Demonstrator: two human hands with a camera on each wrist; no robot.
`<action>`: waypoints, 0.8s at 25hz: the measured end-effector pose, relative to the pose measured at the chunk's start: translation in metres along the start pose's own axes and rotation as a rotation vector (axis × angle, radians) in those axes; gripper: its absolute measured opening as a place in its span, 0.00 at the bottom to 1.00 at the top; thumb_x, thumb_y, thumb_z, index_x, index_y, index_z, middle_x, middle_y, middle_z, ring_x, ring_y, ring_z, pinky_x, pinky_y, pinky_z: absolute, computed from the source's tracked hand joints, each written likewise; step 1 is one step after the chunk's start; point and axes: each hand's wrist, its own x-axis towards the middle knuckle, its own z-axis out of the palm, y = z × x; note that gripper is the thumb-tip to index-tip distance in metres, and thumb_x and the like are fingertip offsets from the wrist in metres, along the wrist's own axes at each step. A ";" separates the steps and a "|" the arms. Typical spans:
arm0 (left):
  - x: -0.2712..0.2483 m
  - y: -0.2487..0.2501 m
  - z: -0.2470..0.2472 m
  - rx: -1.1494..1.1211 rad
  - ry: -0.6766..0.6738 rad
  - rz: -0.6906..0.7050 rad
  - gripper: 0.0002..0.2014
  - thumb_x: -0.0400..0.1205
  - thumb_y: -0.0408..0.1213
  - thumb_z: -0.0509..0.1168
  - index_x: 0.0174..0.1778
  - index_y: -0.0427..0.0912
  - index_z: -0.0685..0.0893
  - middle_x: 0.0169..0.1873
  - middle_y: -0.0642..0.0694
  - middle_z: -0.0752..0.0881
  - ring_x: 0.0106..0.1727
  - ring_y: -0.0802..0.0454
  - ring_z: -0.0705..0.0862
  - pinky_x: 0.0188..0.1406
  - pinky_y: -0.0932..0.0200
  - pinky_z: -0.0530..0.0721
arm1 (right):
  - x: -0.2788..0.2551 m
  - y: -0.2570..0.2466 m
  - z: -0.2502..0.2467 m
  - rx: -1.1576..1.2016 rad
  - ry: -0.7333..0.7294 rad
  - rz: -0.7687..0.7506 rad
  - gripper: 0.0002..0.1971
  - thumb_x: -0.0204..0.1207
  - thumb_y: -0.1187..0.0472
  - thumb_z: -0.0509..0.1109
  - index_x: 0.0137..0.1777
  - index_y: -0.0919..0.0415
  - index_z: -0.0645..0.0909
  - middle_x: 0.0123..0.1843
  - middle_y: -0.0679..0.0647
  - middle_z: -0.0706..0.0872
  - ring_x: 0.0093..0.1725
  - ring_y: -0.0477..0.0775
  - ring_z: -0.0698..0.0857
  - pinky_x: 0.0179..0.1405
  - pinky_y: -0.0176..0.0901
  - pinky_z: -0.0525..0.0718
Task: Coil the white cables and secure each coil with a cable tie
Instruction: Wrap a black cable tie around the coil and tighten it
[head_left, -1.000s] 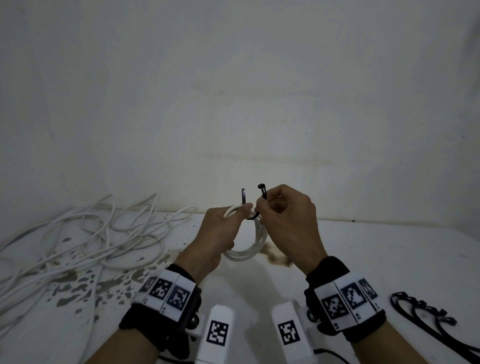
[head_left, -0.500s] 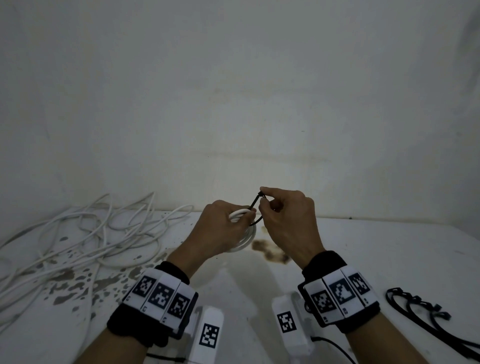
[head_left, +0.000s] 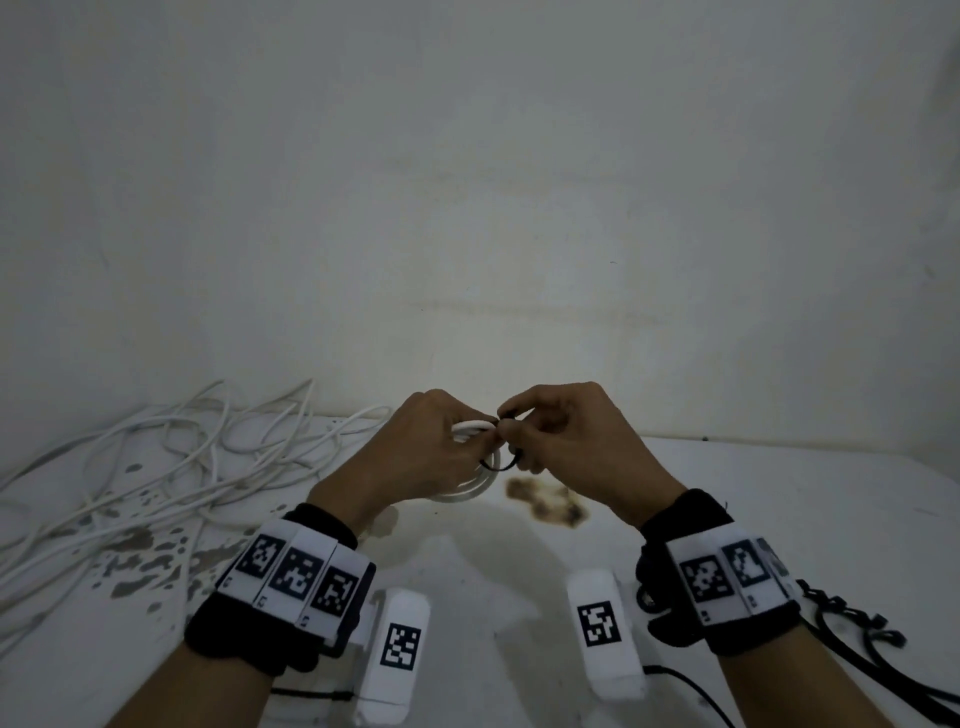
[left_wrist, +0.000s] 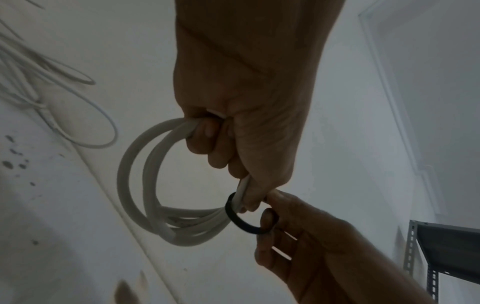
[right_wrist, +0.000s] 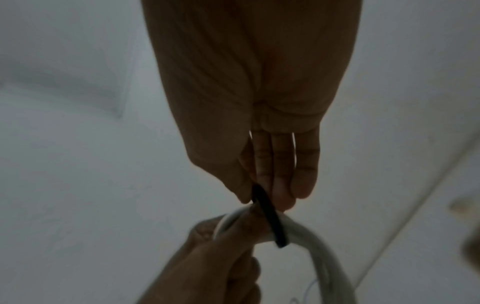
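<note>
Plain off-white wall (head_left: 467, 182) behind a white table (head_left: 779, 519) that's pretty beat up, w/ grey chipped spots on the left and a brown stain (head_left: 545, 501) near the middle. Loose white cables (head_left: 156, 457) piled at the left against the wall, spare black ties (head_left: 852, 623) lying at the right edge. Left hand (head_left: 421, 452) is up off the table w/ fingers clenched round the white coil (left_wrist: 145, 185), right hand (head_left: 576, 441) touching it, pinching the black cable tie (left_wrist: 240, 220) between thumb and fingertips. Vs 1 s ago: the tie's two ends stood up apart above the hands, now they're tucked down between the fingers and the tie reads as a closed-ish loop; hands also sit lower and tighter together. Head cam mostly hides the tie behind knuckles, but left wrist cam shows it ringing the bundled strands right beside the left thumb, coil hanging below in several turns. Right wrist cam is blurry, just shows the tie (right_wrist: 270, 218) crossing over the cable. Only left wrist cam catches a grey metal shelf (left_wrist: 446, 251) at the side.
</note>
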 end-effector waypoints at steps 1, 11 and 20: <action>-0.001 0.003 -0.001 -0.029 -0.012 0.018 0.16 0.84 0.40 0.67 0.31 0.39 0.88 0.20 0.46 0.82 0.21 0.58 0.70 0.23 0.64 0.65 | -0.002 0.000 -0.001 0.138 -0.039 0.034 0.04 0.79 0.64 0.75 0.48 0.65 0.89 0.33 0.60 0.91 0.30 0.54 0.86 0.37 0.48 0.87; -0.002 0.018 0.006 -0.428 0.064 -0.161 0.13 0.87 0.44 0.63 0.46 0.44 0.91 0.15 0.61 0.78 0.18 0.64 0.72 0.23 0.71 0.68 | 0.003 -0.001 -0.005 0.007 0.391 -0.191 0.11 0.75 0.60 0.80 0.33 0.57 0.83 0.31 0.52 0.85 0.31 0.66 0.85 0.29 0.53 0.85; -0.004 0.000 0.024 -0.458 0.310 -0.104 0.14 0.85 0.47 0.65 0.35 0.60 0.89 0.16 0.59 0.72 0.22 0.61 0.66 0.25 0.66 0.64 | -0.007 -0.026 0.007 0.099 0.524 -0.289 0.14 0.79 0.64 0.75 0.33 0.62 0.78 0.28 0.60 0.84 0.30 0.67 0.86 0.31 0.55 0.86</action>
